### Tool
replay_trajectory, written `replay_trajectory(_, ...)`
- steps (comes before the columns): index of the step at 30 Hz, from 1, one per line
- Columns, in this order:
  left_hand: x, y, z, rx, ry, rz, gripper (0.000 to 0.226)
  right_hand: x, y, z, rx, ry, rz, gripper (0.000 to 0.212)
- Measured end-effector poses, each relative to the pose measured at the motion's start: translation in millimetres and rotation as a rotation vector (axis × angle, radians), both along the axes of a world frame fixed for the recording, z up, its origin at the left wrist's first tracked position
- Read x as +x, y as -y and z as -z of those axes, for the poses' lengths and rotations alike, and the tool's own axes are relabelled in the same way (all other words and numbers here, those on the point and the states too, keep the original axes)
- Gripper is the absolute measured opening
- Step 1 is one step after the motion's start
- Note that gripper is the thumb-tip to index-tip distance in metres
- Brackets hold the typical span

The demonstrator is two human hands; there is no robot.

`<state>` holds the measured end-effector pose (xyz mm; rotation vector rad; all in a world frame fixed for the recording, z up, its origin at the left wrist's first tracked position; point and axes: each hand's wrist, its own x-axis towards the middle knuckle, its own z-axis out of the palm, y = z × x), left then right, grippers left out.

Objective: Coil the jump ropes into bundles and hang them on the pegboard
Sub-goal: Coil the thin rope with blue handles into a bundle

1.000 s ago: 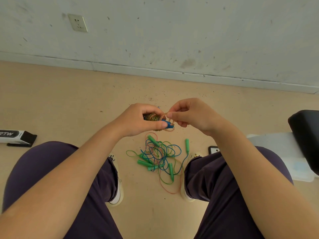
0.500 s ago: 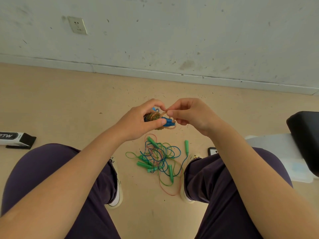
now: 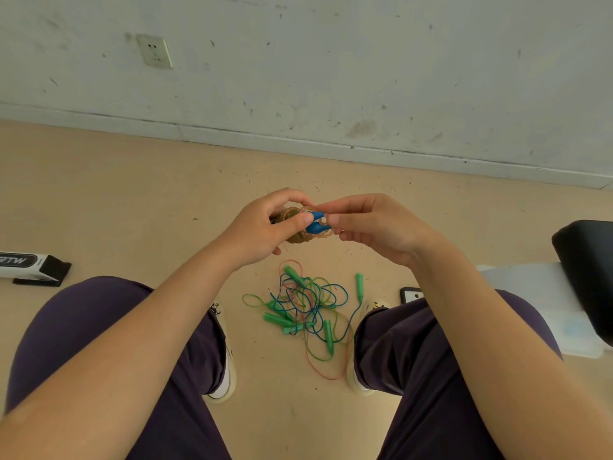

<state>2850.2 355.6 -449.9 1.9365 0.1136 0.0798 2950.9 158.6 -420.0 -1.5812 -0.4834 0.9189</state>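
Left hand: curled round a small coiled rope bundle at mid-frame, thumb pressed across the front, so it's got a proper hold on it.
Right hand: fingertips pinch the thin orange-ish loop of cord at the bundle's right edge, other fingers loosely curled behind.
Bundle: tight tan/orange coil with two blue handles sticking out toward the right, one above the other, held up in the air between the two hands.
Loose ropes: a tangled pile on the floor just below the hands, lower middle of the frame, between the person's knees. Green, blue and pinkish-orange cords all mixed up, with several green handles poking out.
Shoes: a light one on each side of the pile, mostly hidden by the dark purple trousers.
Box: far left edge, white and black, letters "RTW" readable, the start is cut off by the frame.
Phone: dark corner peeking out by the right knee.
Right edge: a black padded thing over a clear plastic bin, no label I can read.
Wall: scuffed white, top of frame, with a socket in the upper left.
Floor: beige, speckled with tiny debris.
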Motion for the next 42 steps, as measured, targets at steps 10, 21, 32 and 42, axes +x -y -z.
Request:
replay_trajectory(10,-1,0,-4,-0.083,-0.081,-0.042,0.008,-11,-6,-1,-0.004,0.297,0.168,0.011)
replay_trajectory(21,-2,8,-5,-0.16,-0.226,-0.03,0.02,-18,-17,4,-0.168,0.556,0.157,0.011)
replay_trajectory(32,3,6,-9,-0.171,-0.221,0.079,0.003,-10,-15,2,-0.036,0.466,0.442,0.009)
replay_trajectory(42,-4,5,0,-0.295,-0.244,-0.006,0.021,-7,-19,11,0.074,0.044,0.289,0.007)
